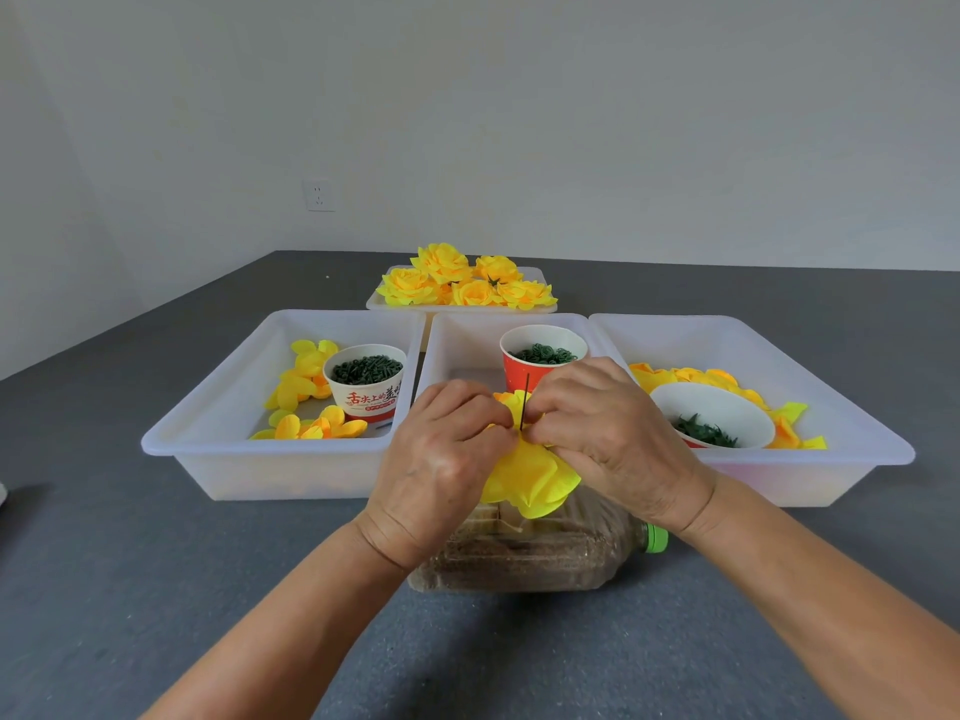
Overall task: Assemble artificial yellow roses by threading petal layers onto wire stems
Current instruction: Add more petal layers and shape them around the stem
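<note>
Fingers of both hands pinching yellow petal layers around an upright wire stem, over a lying bottle near the grey tabletop's front edge, fingertips hidden by petals, plain white wall behind.

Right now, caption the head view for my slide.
Both hands press yellow petals onto an upright wire stem.

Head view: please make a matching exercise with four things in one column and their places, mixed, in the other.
Things:
1. finished roses
2. red cup
3. bottle
4. white bowl

Places:
A. right tray
B. lying on the table under the hands
C. far tray
D. middle tray

Pairs: 1-C, 2-D, 3-B, 4-A
</note>
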The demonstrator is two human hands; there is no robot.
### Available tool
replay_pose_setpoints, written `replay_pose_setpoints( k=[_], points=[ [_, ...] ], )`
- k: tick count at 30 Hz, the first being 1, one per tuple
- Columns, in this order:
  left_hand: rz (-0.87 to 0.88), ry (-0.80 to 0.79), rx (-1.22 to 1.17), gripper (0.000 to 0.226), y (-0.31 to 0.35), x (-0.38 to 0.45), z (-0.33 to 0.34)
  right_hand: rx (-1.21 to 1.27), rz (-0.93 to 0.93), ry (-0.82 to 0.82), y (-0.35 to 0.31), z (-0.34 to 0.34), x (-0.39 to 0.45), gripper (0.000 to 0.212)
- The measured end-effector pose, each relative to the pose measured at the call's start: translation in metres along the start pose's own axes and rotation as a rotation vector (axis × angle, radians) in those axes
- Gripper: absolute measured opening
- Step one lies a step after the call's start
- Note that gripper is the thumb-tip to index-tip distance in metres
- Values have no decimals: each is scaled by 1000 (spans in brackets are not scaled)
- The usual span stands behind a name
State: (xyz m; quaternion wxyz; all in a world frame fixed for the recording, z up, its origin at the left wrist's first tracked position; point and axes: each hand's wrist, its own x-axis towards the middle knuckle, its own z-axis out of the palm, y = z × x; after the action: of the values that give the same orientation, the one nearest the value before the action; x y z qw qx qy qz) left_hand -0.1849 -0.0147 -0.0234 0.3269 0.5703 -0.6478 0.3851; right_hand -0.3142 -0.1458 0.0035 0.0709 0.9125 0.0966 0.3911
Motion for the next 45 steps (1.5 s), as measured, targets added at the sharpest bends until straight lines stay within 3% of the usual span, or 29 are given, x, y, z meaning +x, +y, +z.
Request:
replay_pose_setpoints(
  k=[4, 10, 21, 23, 26, 31, 37, 45],
  points=[
    [-76, -23, -70, 20, 0, -3, 1, 310, 222, 46, 0, 5, -3, 7],
    [-284, -35, -186, 8, -3, -2, 2, 601, 509, 35, -2, 11, -4, 20],
    [-442, -108, -257, 4, -3, 3, -3, 721, 637, 32, -3, 9, -5, 25],
    [-438, -120, -230, 13, -2, 4, -3, 716, 653, 35, -3, 9, -4, 27],
    [-410, -92, -214, 16, -1, 5, -2, 694, 646, 37, -2, 9, -3, 35],
    [-391, -73, -234, 15, -2, 3, -3, 700, 568, 111, -3, 5, -2, 25],
    [-254, -70, -208, 11, 0, 2, -6, 435, 295, 26, -2, 7, -5, 3],
    [-54, -119, -49, 25, 0, 8, -9, 233, 202, -12, 1, 8, -5, 10]
  ],
)
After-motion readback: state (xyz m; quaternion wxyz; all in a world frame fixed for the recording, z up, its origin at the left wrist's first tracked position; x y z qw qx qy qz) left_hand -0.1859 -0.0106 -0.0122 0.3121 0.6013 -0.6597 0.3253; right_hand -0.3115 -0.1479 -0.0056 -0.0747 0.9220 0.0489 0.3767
